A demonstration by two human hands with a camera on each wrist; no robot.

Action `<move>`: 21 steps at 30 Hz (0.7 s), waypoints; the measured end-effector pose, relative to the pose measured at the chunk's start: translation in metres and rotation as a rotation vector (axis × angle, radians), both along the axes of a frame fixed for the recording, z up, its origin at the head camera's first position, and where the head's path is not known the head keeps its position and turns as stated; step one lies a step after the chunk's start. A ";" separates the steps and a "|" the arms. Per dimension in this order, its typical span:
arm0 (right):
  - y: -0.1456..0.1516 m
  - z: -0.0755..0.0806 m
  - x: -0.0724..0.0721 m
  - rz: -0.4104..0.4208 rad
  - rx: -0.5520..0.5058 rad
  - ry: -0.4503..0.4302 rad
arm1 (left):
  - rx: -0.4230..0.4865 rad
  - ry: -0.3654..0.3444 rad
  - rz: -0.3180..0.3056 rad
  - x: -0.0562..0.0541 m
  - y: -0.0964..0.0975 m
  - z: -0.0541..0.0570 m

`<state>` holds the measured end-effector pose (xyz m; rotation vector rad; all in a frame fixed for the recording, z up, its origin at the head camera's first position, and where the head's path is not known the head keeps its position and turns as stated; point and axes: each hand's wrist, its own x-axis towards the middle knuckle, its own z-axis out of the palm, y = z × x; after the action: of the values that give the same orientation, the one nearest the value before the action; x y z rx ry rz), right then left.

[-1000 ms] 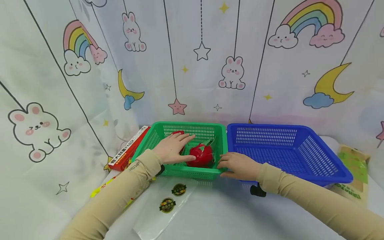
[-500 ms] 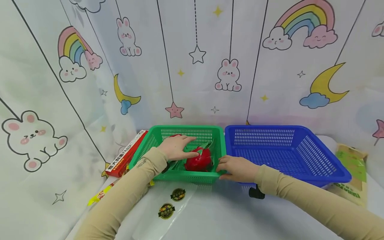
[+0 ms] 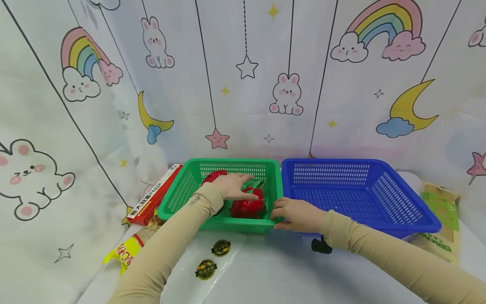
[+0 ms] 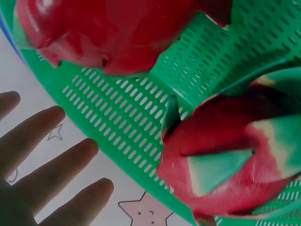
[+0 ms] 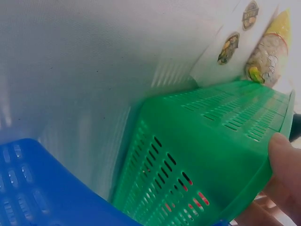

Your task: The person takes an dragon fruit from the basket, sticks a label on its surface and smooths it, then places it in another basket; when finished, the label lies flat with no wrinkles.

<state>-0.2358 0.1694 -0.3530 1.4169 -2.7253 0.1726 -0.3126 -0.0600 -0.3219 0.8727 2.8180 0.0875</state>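
Two red dragon fruits with green-tipped scales lie in the green basket (image 3: 172, 207). The right one (image 3: 247, 207) sits near the front wall, the left one (image 3: 213, 175) farther back. My left hand (image 3: 234, 185) is over them with fingers spread, partly hiding both from the head view. In the left wrist view, its straight fingers (image 4: 59, 165) show apart from the nearer fruit (image 4: 225, 155) and the other fruit (image 4: 108, 33). My right hand (image 3: 298, 215) grips the basket's front right corner, its thumb (image 5: 282, 153) on the outside of the rim.
A blue basket (image 3: 360, 228) stands against the green one's right side. A red pasta box (image 3: 153, 196) and a yellow snack bag (image 3: 129, 252) lie at left. A clear plastic bag with round labels (image 3: 190, 278) lies in front; a brown-green package (image 3: 440, 219) is at far right.
My left hand has shifted right over the basket, uncovering more of the left dragon fruit. My right hand stays on the corner. The head view has turned slightly.
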 end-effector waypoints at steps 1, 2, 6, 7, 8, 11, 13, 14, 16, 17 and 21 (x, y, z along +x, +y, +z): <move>0.000 0.000 0.000 -0.001 -0.002 -0.001 | -0.005 -0.013 0.007 -0.001 0.001 -0.001; 0.000 0.000 0.000 -0.001 -0.001 -0.001 | -0.004 -0.025 0.014 -0.002 0.002 -0.002; 0.001 -0.001 -0.001 -0.003 0.001 0.002 | -0.026 -0.049 0.036 -0.007 0.004 -0.006; 0.001 -0.002 -0.001 -0.004 0.001 0.001 | -0.028 -0.055 0.040 -0.008 0.005 -0.008; 0.001 -0.002 -0.001 -0.004 0.000 0.000 | -0.027 -0.060 0.044 -0.009 0.005 -0.009; 0.001 -0.003 -0.001 -0.008 0.000 -0.003 | -0.012 -0.088 0.051 -0.012 0.006 -0.013; 0.002 -0.003 -0.001 -0.009 0.002 -0.004 | 0.000 -0.110 0.050 -0.013 0.007 -0.015; 0.002 -0.003 -0.001 -0.008 0.004 -0.003 | 0.003 -0.122 0.052 -0.014 0.007 -0.016; 0.002 -0.003 -0.001 -0.006 0.007 0.003 | 0.002 -0.145 0.057 -0.016 0.008 -0.019; 0.002 -0.003 -0.001 -0.003 0.006 0.006 | -0.003 -0.155 0.060 -0.017 0.009 -0.020; 0.002 -0.001 -0.001 0.001 0.012 0.019 | -0.018 -0.194 0.073 -0.019 0.010 -0.025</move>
<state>-0.2367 0.1711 -0.3544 1.4150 -2.7153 0.1425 -0.3315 -0.0498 -0.3469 0.7154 2.6646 0.1486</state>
